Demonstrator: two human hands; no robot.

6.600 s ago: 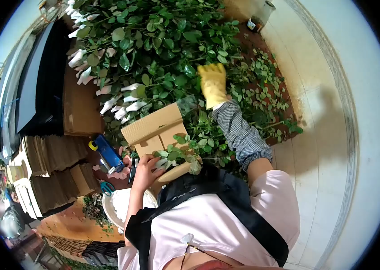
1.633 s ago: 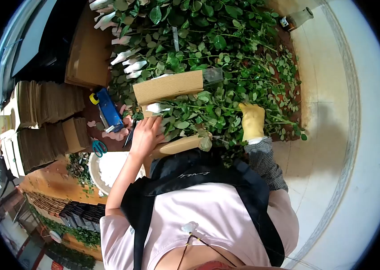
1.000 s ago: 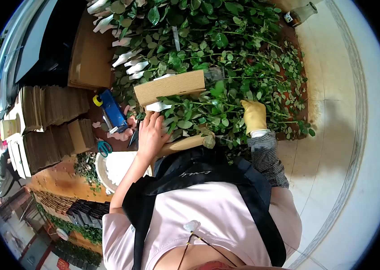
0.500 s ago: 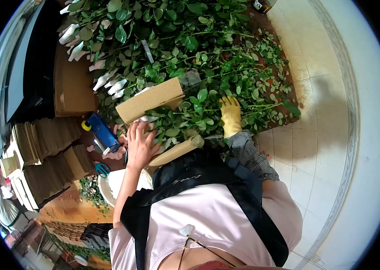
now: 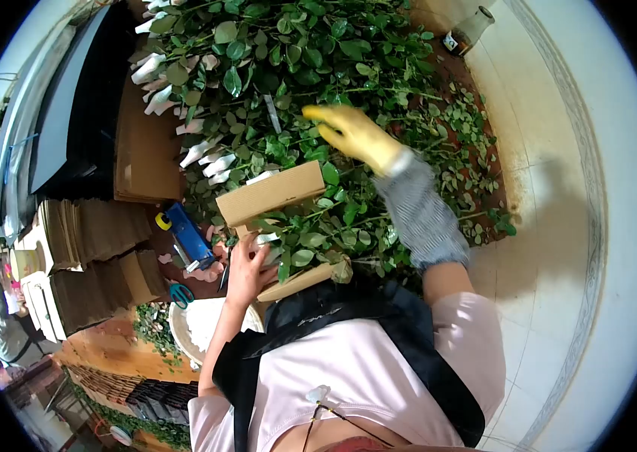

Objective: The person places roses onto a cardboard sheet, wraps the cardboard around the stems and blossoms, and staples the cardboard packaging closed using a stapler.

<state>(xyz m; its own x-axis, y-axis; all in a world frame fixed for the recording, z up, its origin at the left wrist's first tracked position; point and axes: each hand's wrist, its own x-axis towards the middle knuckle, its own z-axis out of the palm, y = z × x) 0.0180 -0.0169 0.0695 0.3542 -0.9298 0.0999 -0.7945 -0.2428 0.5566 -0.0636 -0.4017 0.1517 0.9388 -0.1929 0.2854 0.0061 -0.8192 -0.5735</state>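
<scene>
My bare left hand (image 5: 246, 277) is at the left end of a piece of corrugated cardboard (image 5: 272, 193), its half-bent fingers apart and resting beside a white-wrapped flower head (image 5: 266, 238). Whether the fingertips press on anything is partly hidden. Leafy green stems (image 5: 318, 233) lie between this cardboard and a second cardboard strip (image 5: 300, 283) near my apron. My right hand (image 5: 356, 135), in a yellow glove and grey sleeve, is raised over the leaves, slightly blurred, fingers and thumb apart with nothing visible in them. More white-wrapped flower heads (image 5: 198, 153) line the left of the stem pile.
Stacked cardboard pieces (image 5: 96, 233) stand at the left. Near them are a blue tape dispenser (image 5: 189, 235), teal-handled scissors (image 5: 180, 294) and a white-lined bucket (image 5: 202, 324). A glass bottle (image 5: 469, 32) stands far right by the wall. Another person (image 5: 8, 331) is at the far left.
My right hand has lifted off the stems by the cardboard and moved up and left over the pile. My left hand stays at the cardboard, its fingers more bent. The view has shifted slightly.
</scene>
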